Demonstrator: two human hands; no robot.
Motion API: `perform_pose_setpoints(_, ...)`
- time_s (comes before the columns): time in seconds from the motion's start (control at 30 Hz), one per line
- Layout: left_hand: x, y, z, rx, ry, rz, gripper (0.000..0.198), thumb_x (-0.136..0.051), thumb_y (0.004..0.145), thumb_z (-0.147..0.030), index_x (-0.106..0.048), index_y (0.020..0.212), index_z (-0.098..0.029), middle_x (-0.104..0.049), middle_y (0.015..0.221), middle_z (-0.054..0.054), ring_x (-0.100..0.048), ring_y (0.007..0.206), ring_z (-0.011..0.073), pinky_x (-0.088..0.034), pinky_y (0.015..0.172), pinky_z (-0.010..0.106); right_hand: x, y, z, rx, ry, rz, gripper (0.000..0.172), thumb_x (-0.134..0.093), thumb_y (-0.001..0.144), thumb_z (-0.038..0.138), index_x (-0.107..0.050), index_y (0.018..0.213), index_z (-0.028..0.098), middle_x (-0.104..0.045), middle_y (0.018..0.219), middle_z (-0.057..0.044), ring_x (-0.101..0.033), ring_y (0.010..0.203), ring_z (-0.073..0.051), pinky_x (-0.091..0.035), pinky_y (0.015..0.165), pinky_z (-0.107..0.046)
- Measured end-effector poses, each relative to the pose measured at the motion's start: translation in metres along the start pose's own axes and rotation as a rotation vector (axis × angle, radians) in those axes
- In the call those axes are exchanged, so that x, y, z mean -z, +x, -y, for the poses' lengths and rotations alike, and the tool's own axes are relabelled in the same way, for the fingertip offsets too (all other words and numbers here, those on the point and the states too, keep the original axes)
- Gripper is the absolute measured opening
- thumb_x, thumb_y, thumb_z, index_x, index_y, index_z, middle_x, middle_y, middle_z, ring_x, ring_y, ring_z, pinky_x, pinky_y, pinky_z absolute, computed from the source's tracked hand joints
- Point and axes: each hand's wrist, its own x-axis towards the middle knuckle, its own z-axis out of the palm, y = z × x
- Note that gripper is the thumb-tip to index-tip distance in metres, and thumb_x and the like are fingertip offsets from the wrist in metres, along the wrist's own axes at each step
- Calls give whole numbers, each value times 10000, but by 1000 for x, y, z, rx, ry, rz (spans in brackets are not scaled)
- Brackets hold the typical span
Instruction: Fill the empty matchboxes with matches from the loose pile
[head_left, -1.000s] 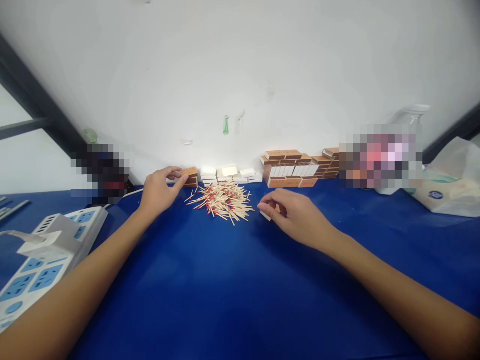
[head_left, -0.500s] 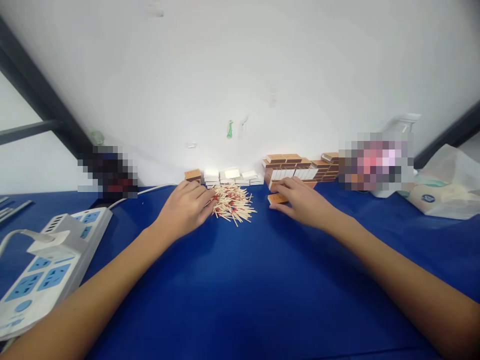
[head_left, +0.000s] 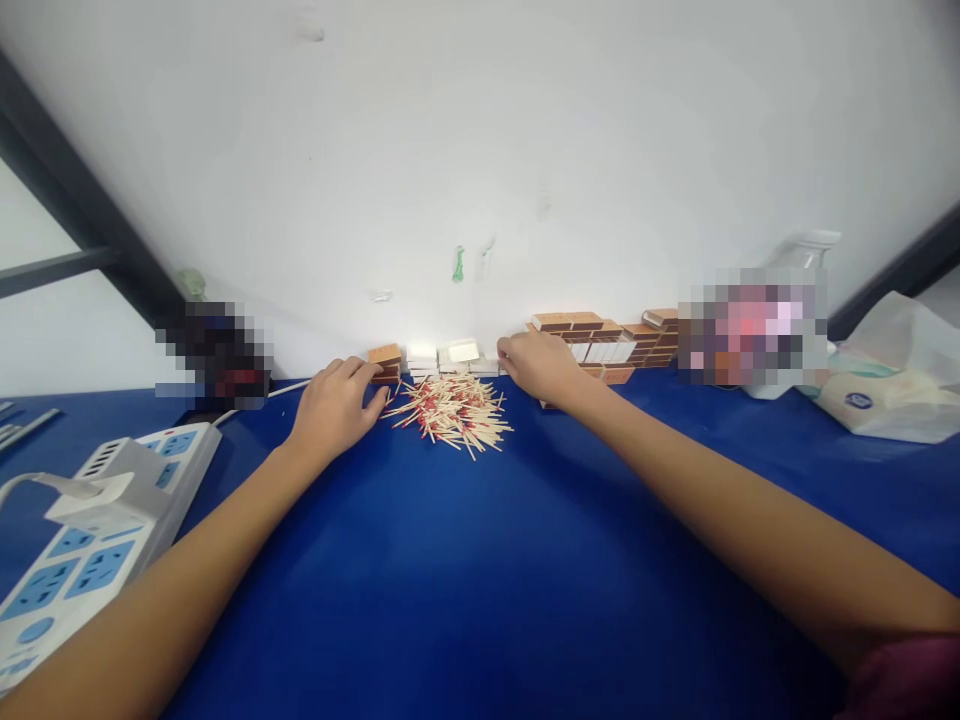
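Observation:
A loose pile of wooden matches [head_left: 457,412] with red heads lies on the blue tabletop. My left hand [head_left: 336,408] is at its left side, thumb apart from the fingers, fingertips beside a small stack of brown matchboxes [head_left: 385,356]. Behind the matches stand low stacks of white matchbox trays [head_left: 459,352]. My right hand [head_left: 541,366] reaches over their right end, fingers curled together on a white tray there; the fingers partly hide it. An orange-brown matchbox sleeve lies mostly hidden under my right wrist.
To the right, brown matchboxes [head_left: 651,345] are stacked against the wall, with a row of white-sided ones [head_left: 604,352] among them. A white power strip [head_left: 142,530] lies at left. A tissue pack in clear plastic [head_left: 885,400] is at far right.
My left hand has drawn back leftward from the matches toward the brown matchbox stack. My right hand has left the orange matchbox and moved left to the white trays.

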Motion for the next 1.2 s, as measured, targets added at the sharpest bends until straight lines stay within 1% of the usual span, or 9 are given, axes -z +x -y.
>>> perform_pose_setpoints(0.17,-2,1,-3,12,15,11,354,-498,1003,-376,-672,1236,-174,-712,1132,153,-629,1033,317,-483,920,435,1,-3,-4,9,-8,3,311,-443,1051,264,-713,1096,117,-754,1045,-200,-692,904,-273,-411,678,-335)
perform_pose_setpoints(0.3,-1,1,-4,12,25,32,371,-495,1004,-384,-678,1237,-160,-712,1111,156,-634,1018,322,-489,910,437,22,-16,-1,24,-12,-10,321,-402,1062,243,-701,1100,132,-750,1052,-187,-682,863,-261,-375,654,-334)
perform_pose_setpoints(0.37,-2,0,-3,4,24,36,377,-495,1007,-386,-679,1240,-154,-712,1135,160,-634,1031,325,-491,919,440,35,-32,4,44,17,-23,289,-421,1057,243,-693,1078,149,-748,1033,-163,-669,854,-251,-361,649,-330)
perform_pose_setpoints(0.47,-4,-1,-2,-2,26,41,404,-492,1011,-391,-675,1257,-128,-707,1169,174,-631,1053,335,-493,937,453,48,-69,18,130,260,-19,188,-515,1012,216,-691,957,181,-735,877,-91,-628,749,-204,-356,635,-318)
perform_pose_setpoints(0.57,-6,-2,-2,-1,26,45,403,-501,1007,-388,-682,1251,-123,-704,1172,184,-633,1057,344,-498,937,467,50,-105,36,321,542,94,177,-544,1020,234,-685,917,208,-738,879,-47,-624,746,-174,-396,661,-304)
perform_pose_setpoints(0.67,-7,-3,-3,-2,20,47,373,-518,994,-372,-696,1219,-135,-704,1163,186,-640,1046,346,-507,918,473,44,-127,48,387,619,171,167,-546,1029,221,-681,933,205,-735,929,-47,-630,767,-173,-406,673,-302)
perform_pose_setpoints(0.9,-3,-6,-11,3,-28,-24,304,-493,1006,-314,-702,1183,-183,-726,1094,139,-651,1028,308,-506,927,444,33,-129,47,399,754,210,127,-586,1016,209,-696,953,220,-703,909,-18,-601,769,-155,-402,664,-280)
perform_pose_setpoints(1.1,8,1,-12,17,-18,-66,359,-512,1008,-374,-665,1246,-154,-700,1151,162,-611,1098,333,-486,973,454,26,-126,45,309,772,103,151,-589,1036,307,-705,1005,217,-620,755,10,-546,670,-139,-368,628,-272)
perform_pose_setpoints(1.2,10,15,-11,119,8,-69,438,-551,978,-462,-650,1264,-146,-677,1216,185,-617,1129,355,-497,963,454,24,-125,45,290,739,34,200,-561,1051,316,-705,973,201,-648,798,-8,-551,665,-135,-365,628,-274)
